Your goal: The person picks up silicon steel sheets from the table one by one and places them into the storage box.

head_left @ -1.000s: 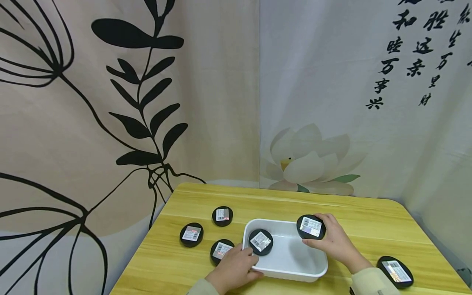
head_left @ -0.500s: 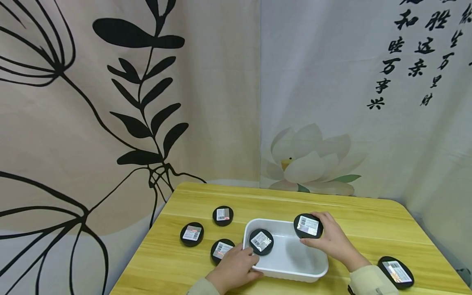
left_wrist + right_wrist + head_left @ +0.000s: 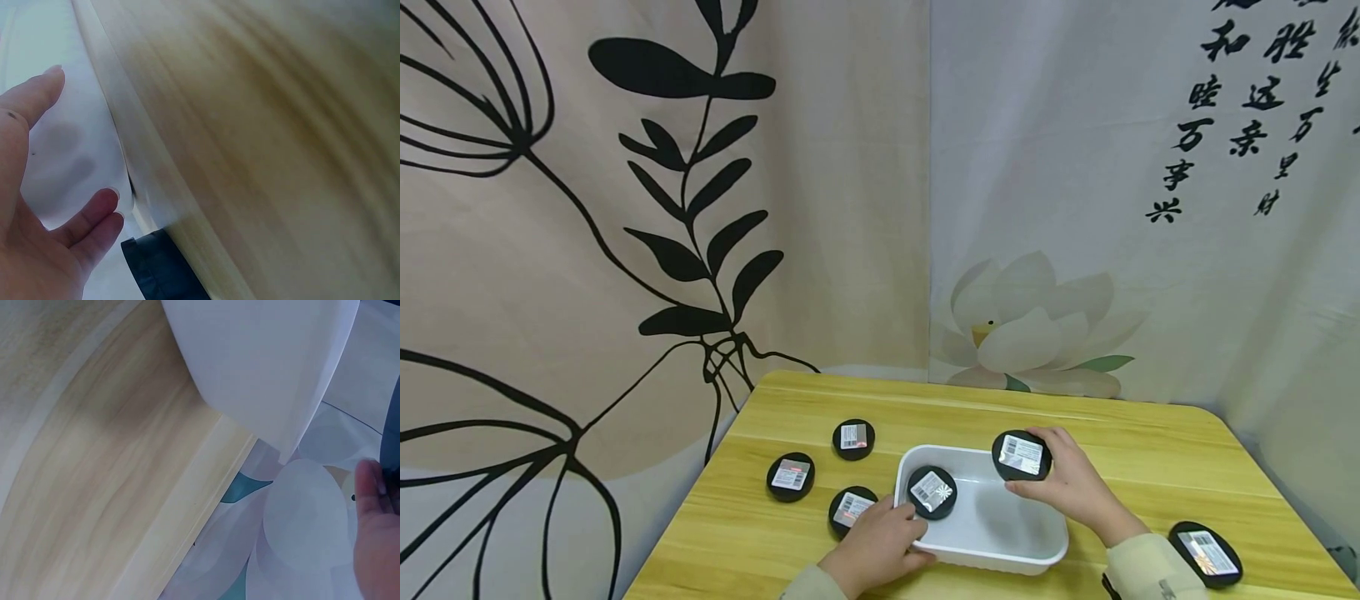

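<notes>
A white plastic box (image 3: 1000, 521) stands on the table, with one black round container (image 3: 932, 492) lying in its left end, barcode label up. My left hand (image 3: 880, 542) holds the box at its front left corner; in the left wrist view the thumb and fingertips lie against the white wall. Above the right part of the box, my right hand (image 3: 1075, 487) pinches another black round container (image 3: 1022, 455) by its right edge, label facing up. In the right wrist view only the dark edge of that container (image 3: 392, 437) shows.
Black round containers lie left of the box: one at the back (image 3: 853, 439), one farther left (image 3: 790, 477), and one (image 3: 850, 510) partly behind my left hand. Another (image 3: 1206, 554) is near my right sleeve. The wooden table (image 3: 737, 542) meets a printed curtain (image 3: 850, 208).
My right hand has moved slightly left and away from me with the black round container, farther over the box. The left hand and the box have stayed put.
</notes>
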